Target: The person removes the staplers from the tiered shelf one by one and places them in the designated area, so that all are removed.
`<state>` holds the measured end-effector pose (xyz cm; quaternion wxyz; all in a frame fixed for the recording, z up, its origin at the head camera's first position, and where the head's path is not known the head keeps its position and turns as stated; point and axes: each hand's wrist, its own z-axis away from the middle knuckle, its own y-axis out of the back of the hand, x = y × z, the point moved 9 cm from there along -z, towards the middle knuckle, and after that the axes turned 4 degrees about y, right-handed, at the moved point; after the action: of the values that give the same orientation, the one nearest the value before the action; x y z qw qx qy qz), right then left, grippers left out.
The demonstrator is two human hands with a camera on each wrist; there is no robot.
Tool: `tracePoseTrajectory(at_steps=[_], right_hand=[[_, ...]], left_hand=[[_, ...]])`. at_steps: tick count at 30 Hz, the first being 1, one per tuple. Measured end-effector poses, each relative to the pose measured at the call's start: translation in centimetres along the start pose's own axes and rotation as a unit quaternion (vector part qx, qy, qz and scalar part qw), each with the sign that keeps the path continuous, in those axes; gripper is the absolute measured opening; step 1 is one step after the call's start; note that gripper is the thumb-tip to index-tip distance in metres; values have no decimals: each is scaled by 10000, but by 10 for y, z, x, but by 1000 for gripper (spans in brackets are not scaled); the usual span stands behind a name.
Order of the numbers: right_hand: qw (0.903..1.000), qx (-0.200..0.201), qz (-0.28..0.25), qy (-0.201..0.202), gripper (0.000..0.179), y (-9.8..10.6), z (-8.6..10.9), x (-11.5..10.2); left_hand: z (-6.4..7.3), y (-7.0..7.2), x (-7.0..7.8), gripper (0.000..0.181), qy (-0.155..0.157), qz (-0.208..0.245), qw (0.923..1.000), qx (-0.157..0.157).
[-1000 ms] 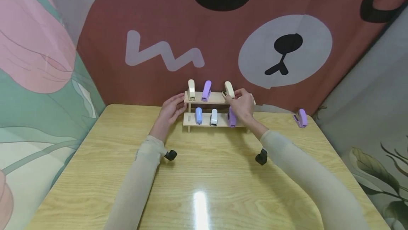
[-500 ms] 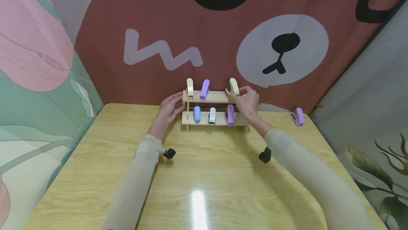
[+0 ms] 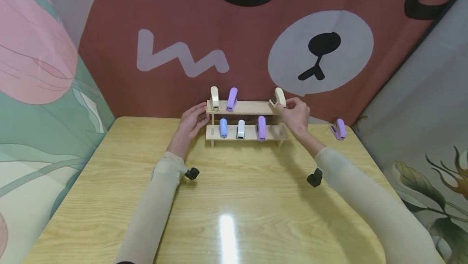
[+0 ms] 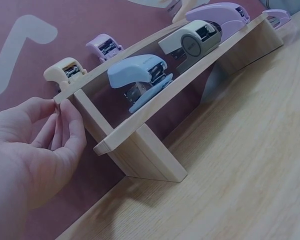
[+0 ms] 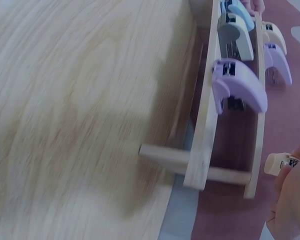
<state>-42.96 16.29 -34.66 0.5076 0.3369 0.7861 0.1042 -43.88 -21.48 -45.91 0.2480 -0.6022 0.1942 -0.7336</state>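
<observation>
My right hand (image 3: pixel 297 115) pinches a cream stapler (image 3: pixel 279 96) at the right end of a two-tier wooden rack's upper shelf (image 3: pixel 256 107). In the right wrist view this stapler (image 5: pixel 276 163) is partly covered by my fingers. At the rack's other end my left hand (image 4: pixel 40 145) pinches the upper shelf's corner between thumb and fingers. Another cream stapler (image 3: pixel 214 98) and a purple stapler (image 3: pixel 232 99) stand on the upper shelf's left part. Below, the lower shelf bears a blue stapler (image 3: pixel 223 128), a white stapler (image 3: pixel 240 129) and a larger purple stapler (image 3: pixel 261 128).
Apart from the rack, a purple stapler (image 3: pixel 340 129) stands near the right back of the wooden table (image 3: pixel 234 182). A printed brown curtain (image 3: pixel 175 89) hangs close behind the rack.
The right hand has moved right along the upper shelf, taking the cream stapler toward the shelf's right end. The left hand keeps its place at the rack's left end.
</observation>
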Motion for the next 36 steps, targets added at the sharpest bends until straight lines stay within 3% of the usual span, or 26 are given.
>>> tracePoseTrajectory(at_steps=[18,26,36], right_hand=[[9992,301,158,-190,33,57,-10,52],[9985,207,475,-203,34,68,1,87],[9963,192,823,-169,39,78,15,122]], left_hand=[[0,-3,16,32,-129,245,9995,-130],[2,1,5,31,82,150,9998,-55],[-1,-2,-2,31,59,192,9996,-194]])
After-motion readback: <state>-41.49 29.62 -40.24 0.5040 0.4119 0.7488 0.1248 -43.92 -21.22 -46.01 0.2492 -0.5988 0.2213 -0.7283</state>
